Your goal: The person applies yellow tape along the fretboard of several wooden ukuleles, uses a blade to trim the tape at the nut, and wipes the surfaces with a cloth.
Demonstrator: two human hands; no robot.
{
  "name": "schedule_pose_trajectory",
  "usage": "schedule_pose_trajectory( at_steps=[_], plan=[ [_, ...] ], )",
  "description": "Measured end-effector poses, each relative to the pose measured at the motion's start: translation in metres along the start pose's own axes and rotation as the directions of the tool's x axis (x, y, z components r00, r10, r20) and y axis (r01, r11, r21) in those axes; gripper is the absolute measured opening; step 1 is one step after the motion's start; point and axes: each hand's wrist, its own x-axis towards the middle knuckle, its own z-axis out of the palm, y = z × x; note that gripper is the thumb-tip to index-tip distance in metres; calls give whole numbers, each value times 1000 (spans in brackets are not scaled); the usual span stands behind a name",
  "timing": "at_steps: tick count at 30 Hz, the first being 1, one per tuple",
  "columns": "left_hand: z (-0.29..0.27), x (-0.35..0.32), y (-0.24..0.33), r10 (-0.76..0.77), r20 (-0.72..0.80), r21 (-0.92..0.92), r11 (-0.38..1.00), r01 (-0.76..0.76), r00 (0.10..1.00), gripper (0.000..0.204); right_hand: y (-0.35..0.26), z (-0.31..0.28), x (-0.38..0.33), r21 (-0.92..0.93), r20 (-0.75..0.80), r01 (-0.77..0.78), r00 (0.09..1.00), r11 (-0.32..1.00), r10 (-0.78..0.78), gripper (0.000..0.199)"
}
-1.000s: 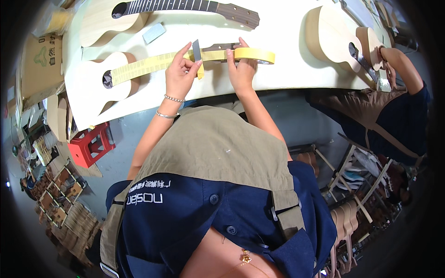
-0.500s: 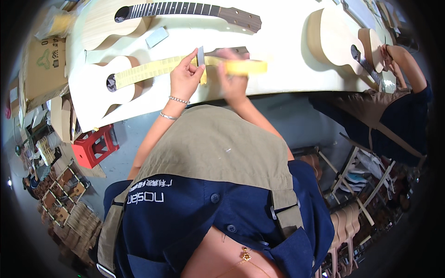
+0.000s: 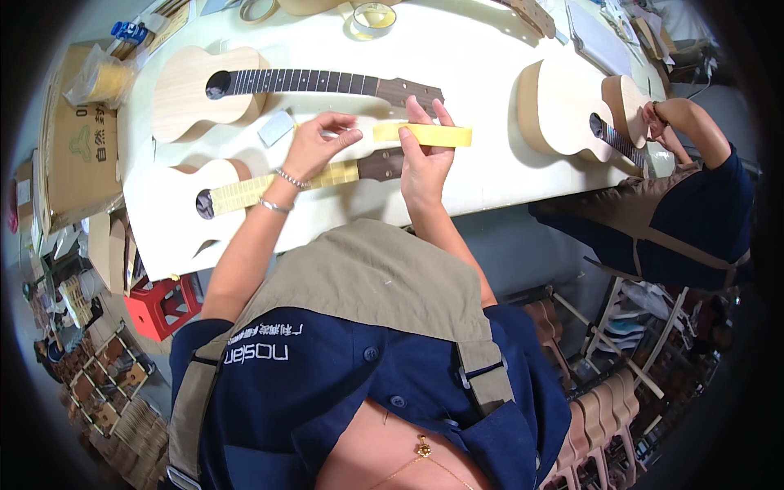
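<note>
My right hand (image 3: 427, 167) grips a roll of yellow masking tape (image 3: 441, 135), with the thumb at its near side and fingers behind. To its left, my left hand (image 3: 314, 147) is raised with thumb and fingers apart, and nothing shows between them. Below both hands lies a small unfinished guitar (image 3: 163, 196), its fingerboard covered with yellow tape strips (image 3: 335, 173). The left wrist hides part of that neck. Just beyond lies a second pale guitar (image 3: 184, 90) with a bare dark fretboard (image 3: 302, 82).
A grey block (image 3: 278, 128) lies between the two guitars. More tape rolls (image 3: 374, 18) sit at the table's far side. On the right, a co-worker's hands (image 3: 656, 122) are at another pair of guitar bodies (image 3: 563, 106). A red stool (image 3: 159, 309) stands by the table's left corner.
The flat grey blade-like piece in my left hand is gone from view, and those fingers have parted. My right hand has lifted the tape roll off the neck. The whole view has shifted.
</note>
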Motion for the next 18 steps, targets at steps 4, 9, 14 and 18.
schedule_pose_trajectory(
  at_steps=[4, 9, 14, 18],
  plan=[
    [35, -2, 21, -317, -15, -615, 751, 241, 948, 15, 0, 12, 4, 150, -13, -125, 992, 981, 129, 59],
    [-47, -1, -1, -142, -208, -414, 909, 44, 968, 5, -24, -49, 33, 949, 163, -253, 904, 187, 394, 52],
    [-191, 27, -58, -86, -567, 7, 994, 109, 819, 12, -29, -67, 75, 173, -216, 180, 966, 968, -141, 59],
    [-208, 53, -54, -97, -511, 104, 979, 173, 854, 15, 4, -41, 80, -914, 393, 407, 885, 4, -248, 75]
  ],
)
